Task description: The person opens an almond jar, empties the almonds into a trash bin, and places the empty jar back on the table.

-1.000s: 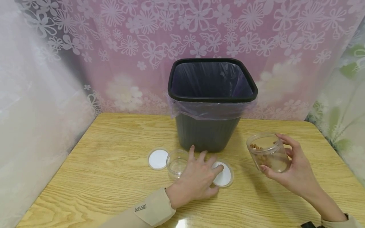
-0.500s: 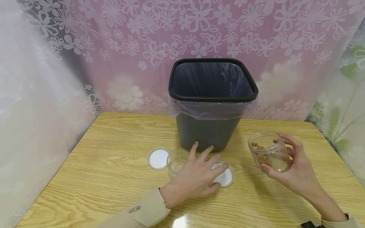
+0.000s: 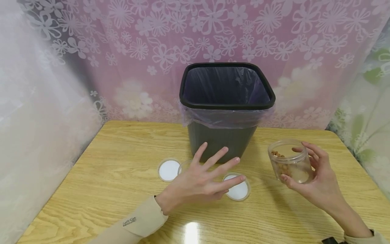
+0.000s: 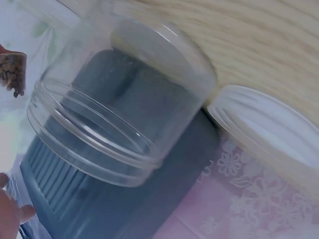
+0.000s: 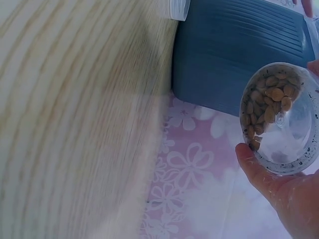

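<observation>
My left hand [image 3: 198, 181] hovers above the table with its fingers spread and straight, holding nothing. Under it stands a clear plastic jar [image 4: 124, 94] with no contents, mostly hidden by the hand in the head view. Close by its fingers lies a white-centred round lid [image 3: 237, 189]. At the right, my right hand [image 3: 321, 179] grips a second clear jar [image 3: 292, 169] by its side, held up and tilted with its mouth leaning left. Small brown pieces like kibble or nuts [image 5: 269, 99] are gathered along one side inside it.
A dark trash bin [image 3: 219, 142] with a black rim and purple liner bag stands at the back of the wooden table [image 3: 115, 162]. Another white-centred lid [image 3: 169, 170] lies left of the jar. A pink floral curtain [image 3: 146, 67] hangs behind.
My left hand has lifted and drawn slightly left, its fingers spreading wider and uncovering more of the right lid. My right hand has shifted slightly right with its jar.
</observation>
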{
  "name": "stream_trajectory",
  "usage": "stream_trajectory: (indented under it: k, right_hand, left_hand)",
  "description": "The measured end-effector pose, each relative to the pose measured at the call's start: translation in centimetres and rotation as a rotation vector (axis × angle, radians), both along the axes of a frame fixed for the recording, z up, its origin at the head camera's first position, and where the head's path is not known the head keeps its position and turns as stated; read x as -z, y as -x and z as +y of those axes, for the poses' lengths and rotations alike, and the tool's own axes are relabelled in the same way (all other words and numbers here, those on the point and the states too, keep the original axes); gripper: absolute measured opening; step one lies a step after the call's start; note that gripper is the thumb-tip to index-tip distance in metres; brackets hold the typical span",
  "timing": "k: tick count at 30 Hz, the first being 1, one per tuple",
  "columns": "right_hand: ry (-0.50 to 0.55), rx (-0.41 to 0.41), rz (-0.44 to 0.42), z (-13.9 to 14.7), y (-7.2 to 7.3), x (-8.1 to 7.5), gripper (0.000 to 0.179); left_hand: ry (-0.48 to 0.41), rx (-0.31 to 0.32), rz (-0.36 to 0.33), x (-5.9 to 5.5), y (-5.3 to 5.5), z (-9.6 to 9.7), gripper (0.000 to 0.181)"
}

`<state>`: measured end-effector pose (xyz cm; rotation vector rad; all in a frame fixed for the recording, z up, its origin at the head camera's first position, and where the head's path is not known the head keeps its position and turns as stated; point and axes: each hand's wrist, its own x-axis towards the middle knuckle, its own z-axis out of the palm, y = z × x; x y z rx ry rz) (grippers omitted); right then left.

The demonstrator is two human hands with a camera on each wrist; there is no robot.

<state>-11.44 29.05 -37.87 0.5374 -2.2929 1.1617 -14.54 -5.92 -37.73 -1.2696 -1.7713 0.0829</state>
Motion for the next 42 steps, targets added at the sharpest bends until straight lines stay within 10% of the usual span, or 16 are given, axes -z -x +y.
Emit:
stream_trajectory:
  k: [8, 21, 42]
  right_hand:
    - [0.045, 0.0, 0.069, 0.5, 0.4, -0.3, 0.113]
    - [0.069, -0.056, 0.176, 1.5, 1.3, -1.5, 0.102]
    - [0.048, -0.079, 0.233, 2.3, 3.1, -5.8, 0.093]
  left_hand:
    - [-0.158, 0.03, 0.1, -0.7, 0.8, -1.6, 0.072]
    - [-0.412, -0.004, -0.048, -3.8, 2.4, -4.8, 0.051]
    - [-0.319, -0.13, -0.215, -8.4, 3.8, -7.2, 0.067]
